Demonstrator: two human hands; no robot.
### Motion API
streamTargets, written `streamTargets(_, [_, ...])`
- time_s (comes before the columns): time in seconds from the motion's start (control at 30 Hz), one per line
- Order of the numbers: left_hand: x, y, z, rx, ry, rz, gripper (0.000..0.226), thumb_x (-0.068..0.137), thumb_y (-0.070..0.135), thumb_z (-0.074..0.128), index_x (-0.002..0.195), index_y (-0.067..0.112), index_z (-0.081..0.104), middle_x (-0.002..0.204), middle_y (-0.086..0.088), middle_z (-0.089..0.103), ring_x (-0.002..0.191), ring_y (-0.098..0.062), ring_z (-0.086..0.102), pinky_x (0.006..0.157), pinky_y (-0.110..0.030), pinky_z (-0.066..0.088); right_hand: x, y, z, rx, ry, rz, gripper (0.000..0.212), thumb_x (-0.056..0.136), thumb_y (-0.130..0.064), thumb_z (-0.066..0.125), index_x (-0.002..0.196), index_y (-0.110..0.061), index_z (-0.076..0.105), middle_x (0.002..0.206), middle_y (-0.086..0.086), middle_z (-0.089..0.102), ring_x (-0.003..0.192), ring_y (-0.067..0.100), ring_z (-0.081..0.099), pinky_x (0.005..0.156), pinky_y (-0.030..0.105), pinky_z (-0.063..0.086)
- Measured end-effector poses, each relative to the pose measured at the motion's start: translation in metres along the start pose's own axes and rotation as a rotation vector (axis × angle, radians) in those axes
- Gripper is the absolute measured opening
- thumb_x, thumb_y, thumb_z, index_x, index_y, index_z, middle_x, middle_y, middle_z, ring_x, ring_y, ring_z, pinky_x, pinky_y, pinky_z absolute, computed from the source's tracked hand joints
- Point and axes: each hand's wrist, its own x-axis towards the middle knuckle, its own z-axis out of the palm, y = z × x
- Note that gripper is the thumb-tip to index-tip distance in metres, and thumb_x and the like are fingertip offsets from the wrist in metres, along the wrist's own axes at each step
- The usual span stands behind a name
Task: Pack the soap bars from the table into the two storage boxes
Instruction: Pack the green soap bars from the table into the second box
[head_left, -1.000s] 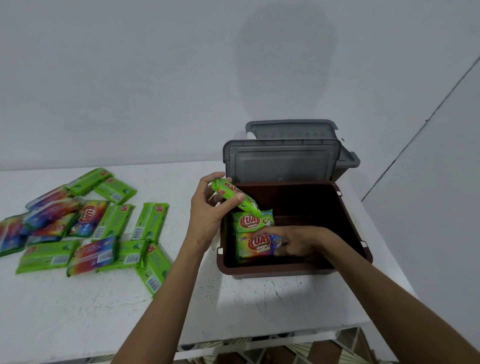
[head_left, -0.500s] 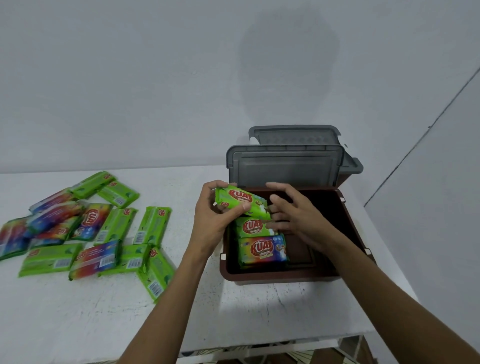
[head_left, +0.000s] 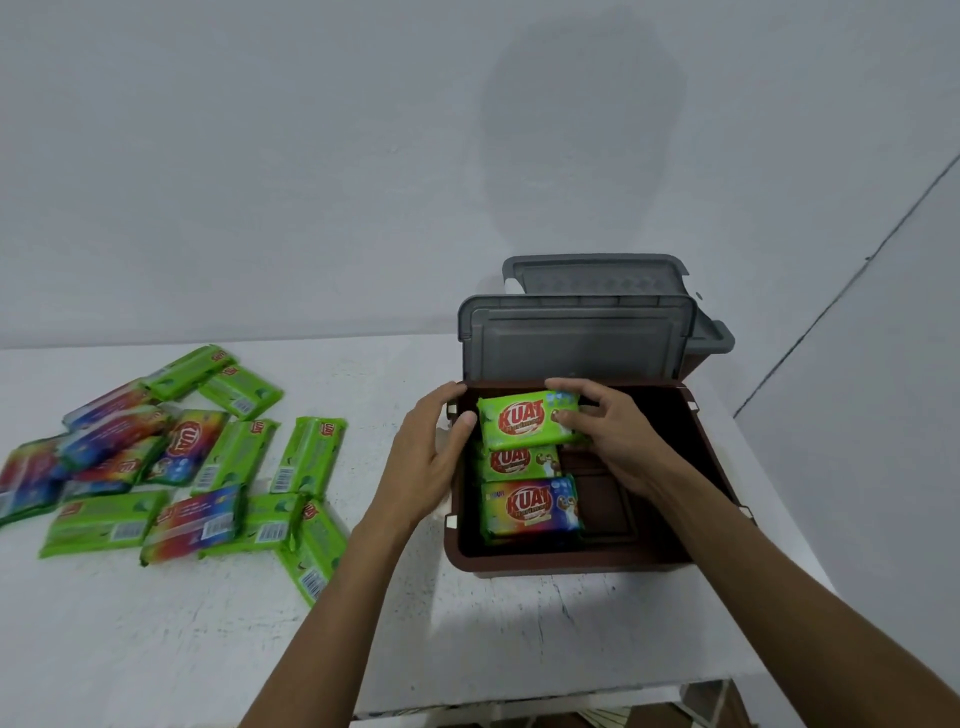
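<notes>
Levelled since before: green Kuat soap bar (head_left: 524, 420), my left hand (head_left: 426, 457) and right hand (head_left: 618, 441) gripping its ends, nearly seated in brown storage box (head_left: 571, 564) beneath.

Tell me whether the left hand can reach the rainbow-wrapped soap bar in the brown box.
Probably yes: the left hand sits at the brown plastic box by its left rim, and the rainbow-wrapped soap bar lies uncovered beside it. It must first release the green soap bar.

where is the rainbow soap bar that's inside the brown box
In the head view, the rainbow-wrapped soap bar lies flat in the near left corner of the brown plastic storage box, just in front of a green-wrapped soap bar.
</notes>
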Motion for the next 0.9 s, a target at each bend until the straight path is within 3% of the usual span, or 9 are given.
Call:
streamTargets(0.13, [-0.001, -0.015, 0.007, 0.121, 0.029, 0.056, 0.036, 0.098, 0.038, 0.039, 0.127, 0.024, 0.055, 0.145, 0.009, 0.044, 0.133, -0.009, 0.039, 0.109, -0.033, 0.035, 0.009, 0.014, 0.003, -0.150, -0.025, 0.028, 0.030, 0.093, 0.004, 0.057, 0.114, -0.016, 0.063, 0.110, 0.018, 0.066, 0.087, 0.019, 0.068, 0.059, 0.022, 0.055])
streamTargets(0.27, [0.002, -0.016, 0.008, 0.116, 0.040, 0.069, 0.033, 0.097, 0.033, 0.041, 0.125, 0.024, 0.057, 0.144, 0.009, 0.046, 0.132, -0.009, 0.041, 0.107, -0.026, 0.031, 0.016, 0.030, 0.006, -0.364, -0.047, 0.049, 0.023, 0.095, -0.004, 0.055, 0.109, -0.022, 0.059, 0.116, 0.011, 0.061, 0.094, 0.017, 0.065, 0.066, 0.029, 0.059])
streamTargets(0.4, [0.002, -0.018, 0.009, 0.090, 0.049, 0.061, 0.031, 0.096, 0.032, 0.043, 0.122, 0.025, 0.059, 0.144, 0.008, 0.047, 0.132, -0.009, 0.041, 0.107, -0.024, 0.029, 0.015, 0.036, 0.006, -0.672, -0.012, -0.001, 0.016, 0.098, -0.015, 0.053, 0.109, -0.027, 0.055, 0.115, 0.001, 0.055, 0.083, 0.003, 0.057, 0.051, 0.011, 0.046])
streamTargets(0.6, [0.000, -0.020, 0.011, 0.078, 0.037, 0.038, 0.031, 0.097, 0.036, 0.040, 0.121, 0.028, 0.058, 0.146, 0.012, 0.043, 0.132, -0.005, 0.039, 0.100, -0.008, 0.024, 0.015, 0.044, 0.011, -0.987, -0.048, -0.071, 0.025, 0.099, -0.022, 0.052, 0.123, -0.025, 0.054, 0.127, 0.007, 0.055, 0.099, 0.015, 0.057, 0.063, 0.020, 0.049])
streamTargets(0.67, [-0.001, -0.019, 0.012, 0.070, 0.031, 0.038, 0.030, 0.097, 0.038, 0.039, 0.120, 0.032, 0.056, 0.147, 0.014, 0.042, 0.132, -0.005, 0.039, 0.101, -0.011, 0.026, 0.014, 0.043, 0.012, -1.054, -0.031, -0.077, 0.027, 0.100, -0.024, 0.050, 0.126, -0.026, 0.052, 0.125, 0.008, 0.054, 0.096, 0.015, 0.054, 0.066, 0.023, 0.048])
streamTargets(0.77, [-0.003, -0.016, 0.007, 0.083, -0.003, 0.041, 0.029, 0.098, 0.040, 0.037, 0.125, 0.047, 0.047, 0.148, 0.011, 0.043, 0.133, -0.009, 0.041, 0.107, -0.030, 0.036, 0.006, 0.034, 0.016, -1.210, 0.030, -0.098, 0.033, 0.099, -0.030, 0.049, 0.132, -0.026, 0.050, 0.121, 0.007, 0.054, 0.095, 0.016, 0.054, 0.069, 0.026, 0.043])
streamTargets(0.8, [-0.004, -0.015, 0.004, 0.100, -0.034, 0.052, 0.033, 0.098, 0.039, 0.035, 0.130, 0.044, 0.046, 0.150, 0.009, 0.041, 0.134, -0.010, 0.041, 0.109, -0.033, 0.036, 0.003, 0.029, 0.017, -1.237, 0.069, -0.124, 0.034, 0.098, -0.031, 0.050, 0.131, -0.024, 0.051, 0.119, 0.007, 0.055, 0.096, 0.018, 0.055, 0.070, 0.026, 0.040])
streamTargets(0.9, [-0.008, -0.018, -0.008, 0.154, -0.138, 0.107, 0.046, 0.100, 0.038, 0.034, 0.143, 0.025, 0.045, 0.156, 0.011, 0.030, 0.138, -0.003, 0.033, 0.110, -0.021, 0.027, -0.002, 0.011, 0.030, -1.179, 0.131, -0.218, 0.033, 0.097, -0.033, 0.052, 0.128, -0.021, 0.055, 0.117, 0.004, 0.058, 0.095, 0.014, 0.055, 0.073, 0.026, 0.039])
